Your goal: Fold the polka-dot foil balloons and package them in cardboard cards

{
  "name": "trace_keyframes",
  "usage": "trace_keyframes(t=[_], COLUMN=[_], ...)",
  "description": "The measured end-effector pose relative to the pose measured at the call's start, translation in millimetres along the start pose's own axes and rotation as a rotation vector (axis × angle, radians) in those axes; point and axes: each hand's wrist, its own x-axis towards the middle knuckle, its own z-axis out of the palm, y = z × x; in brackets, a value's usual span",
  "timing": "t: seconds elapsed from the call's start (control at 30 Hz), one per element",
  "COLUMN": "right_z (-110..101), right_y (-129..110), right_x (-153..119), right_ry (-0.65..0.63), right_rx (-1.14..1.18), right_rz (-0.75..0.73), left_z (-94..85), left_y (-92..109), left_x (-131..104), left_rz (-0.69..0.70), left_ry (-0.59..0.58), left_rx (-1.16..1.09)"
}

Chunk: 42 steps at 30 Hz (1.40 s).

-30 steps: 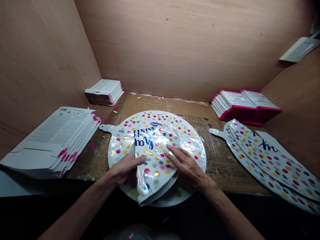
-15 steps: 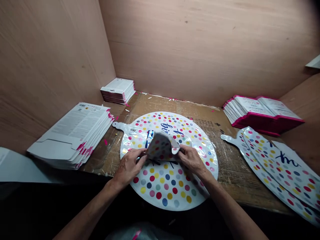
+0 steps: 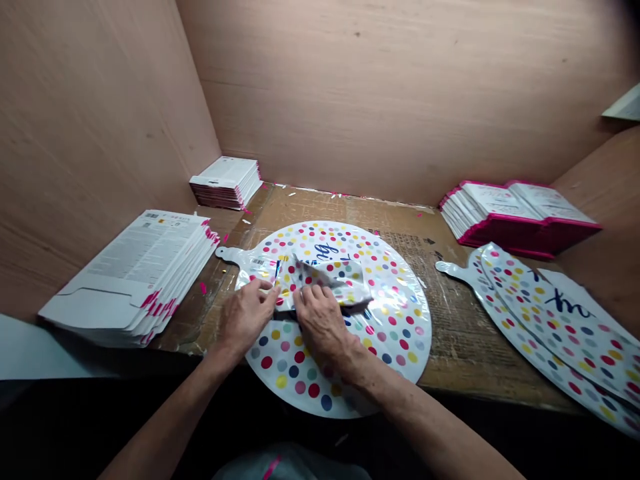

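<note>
A round foil balloon (image 3: 395,280) with colored dots and blue lettering lies flat, its tail pointing left. On top of it is a partly folded dotted foil piece (image 3: 340,281). My left hand (image 3: 249,312) pinches the left end of the folded piece between thumb and fingers. With bent fingers close together, my right hand (image 3: 323,320) presses on the middle of that piece, right beside the left hand. The right end of the folded piece stands slightly raised.
More dotted balloons (image 3: 575,327) lie overlapping at the right. White-and-pink packets (image 3: 520,217) stand behind them. A large stack of white card sleeves (image 3: 135,273) and a smaller stack (image 3: 227,181) sit at the left. Wooden panels (image 3: 380,93) enclose the cardboard-covered table (image 3: 450,347).
My right hand has moved left, onto the middle of the foil piece. The piece, which stood raised and curled, now lies lower and flatter. The view has shifted slightly.
</note>
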Motion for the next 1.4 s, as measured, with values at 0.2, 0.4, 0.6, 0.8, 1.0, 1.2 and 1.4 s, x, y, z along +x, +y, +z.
trace_keyframes(t=[0.2, 0.4, 0.6, 0.8, 1.0, 1.2, 1.4], right_z=[-17.0, 6.8, 6.6, -7.5, 7.6, 26.0, 27.3], right_y=[47.3, 90.6, 87.2, 84.8, 91.4, 91.1, 94.5], right_x=[-68.7, -106.1, -108.2, -96.0, -39.1, -28.1, -25.1], right_ry=[-0.013, 0.162, 0.245, 0.188, 0.141, 0.158, 0.109], right_rx=[0.182, 0.694, 0.544, 0.6, 0.586, 0.464, 0.391], right_rz=[-0.392, -0.145, -0.097, 0.107, 0.764, 0.81, 0.784], left_z=[-8.1, 17.1, 8.1, 6.8, 37.0, 54.2, 56.2], left_y=[2.1, -2.7, 7.5, 0.3, 9.9, 22.6, 38.2], left_x=[10.9, 24.1, 14.6, 20.8, 7.5, -6.1, 3.5], left_rz=[1.042, 0.991, 1.016, 0.991, 0.563, 0.293, 0.18], left_ry=[-0.223, -0.466, -0.46, -0.483, -0.114, 0.098, 0.08], left_rx=[0.112, 0.161, 0.084, -0.001, -0.123, -0.128, 0.284])
